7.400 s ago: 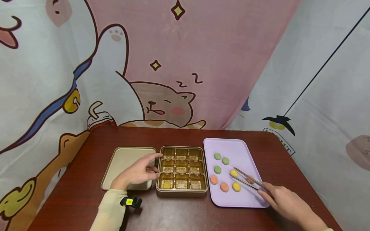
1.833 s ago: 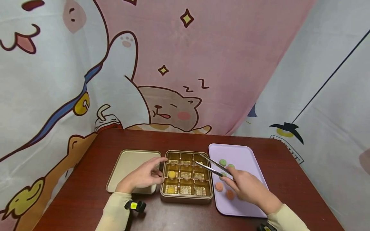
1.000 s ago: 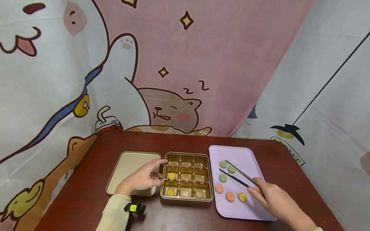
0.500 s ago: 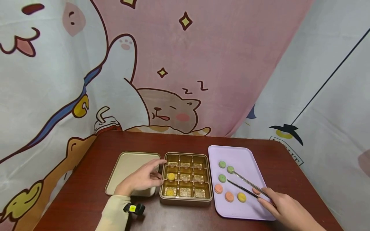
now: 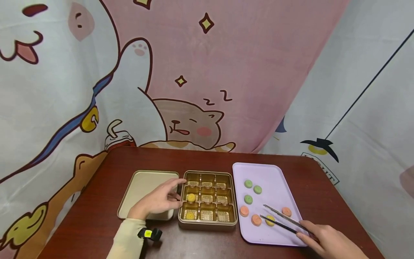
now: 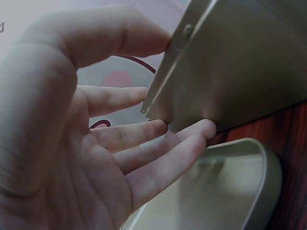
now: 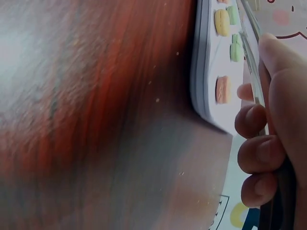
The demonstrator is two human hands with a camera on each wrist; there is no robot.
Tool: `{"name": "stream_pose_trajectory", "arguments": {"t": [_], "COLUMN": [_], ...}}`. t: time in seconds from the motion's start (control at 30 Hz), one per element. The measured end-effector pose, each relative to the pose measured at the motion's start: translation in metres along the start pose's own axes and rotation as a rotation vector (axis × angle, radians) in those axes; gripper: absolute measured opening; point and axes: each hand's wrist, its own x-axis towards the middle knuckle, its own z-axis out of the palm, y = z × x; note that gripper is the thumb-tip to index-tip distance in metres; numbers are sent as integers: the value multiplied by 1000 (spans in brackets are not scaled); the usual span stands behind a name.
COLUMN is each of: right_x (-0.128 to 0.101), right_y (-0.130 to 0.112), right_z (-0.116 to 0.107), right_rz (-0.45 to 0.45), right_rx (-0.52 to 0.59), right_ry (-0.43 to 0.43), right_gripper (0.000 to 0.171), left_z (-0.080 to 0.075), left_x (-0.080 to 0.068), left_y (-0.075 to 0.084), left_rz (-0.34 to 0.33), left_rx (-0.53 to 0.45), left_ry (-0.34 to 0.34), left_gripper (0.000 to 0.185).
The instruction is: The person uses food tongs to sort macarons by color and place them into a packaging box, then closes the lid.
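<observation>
My right hand [image 5: 333, 242] grips metal tongs [image 5: 284, 216], spread apart low over the lilac tray [image 5: 268, 174]. One tong arm crosses a yellow macaron [image 5: 269, 223] on that tray; the other lies beyond it. My left hand [image 5: 156, 201] touches the left side of a gold tin [image 5: 207, 226], fingers extended; in the left wrist view its fingertips rest against the tin's wall [image 6: 240, 62]. The tin's insert has nine-grid style compartments. A yellow macaron [image 5: 190, 215] sits in the near-left one, another yellow macaron [image 5: 191, 198] in the middle-left one.
Green macarons [image 5: 248, 199] lie toward the tray's upper left. Two peach macarons [image 5: 256, 220] are at its lower left, and another peach macaron [image 5: 286, 211] is near the right edge, beside the tongs. A shallow gold lid [image 5: 148, 181] lies left of the tin, partly under my left hand.
A yellow macaron has moved from tray to the tin's middle-left compartment since the oldest frame. Over the last second the tongs have come from the green macarons toward me, over the remaining yellow one.
</observation>
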Motion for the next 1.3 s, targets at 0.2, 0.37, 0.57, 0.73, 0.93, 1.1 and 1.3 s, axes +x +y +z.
{"name": "stream_pose_trajectory", "arguments": {"t": [0.2,0.37,0.57,0.73,0.93,1.1,1.3], "right_x": [-4,-5,-7,-8,-8,-11,-11], "right_y": [11,18,24,26,28,30,29], "right_z": [1,4,7,9,11,15,16], "right_rz": [-53,-47,-81,-90,-86,-143,-149], "right_rx": [10,9,10,30,45,62,57], "right_ry": [-44,-69,-66,-57,-60,-36,-15], "right_gripper": [60,63,58,58,58,43,32], "left_z": [0,0,0,0,0,1,1], "left_x": [0,0,0,0,-1,-1,-1], "left_y": [0,1,1,0,1,0,0], "left_rz": [-1,-2,-1,5,5,5,7], "left_rx": [3,11,11,9,12,14,18], "left_ry": [3,4,5,3,1,2,5], "left_gripper": [78,78,78,78,78,79,80]}}
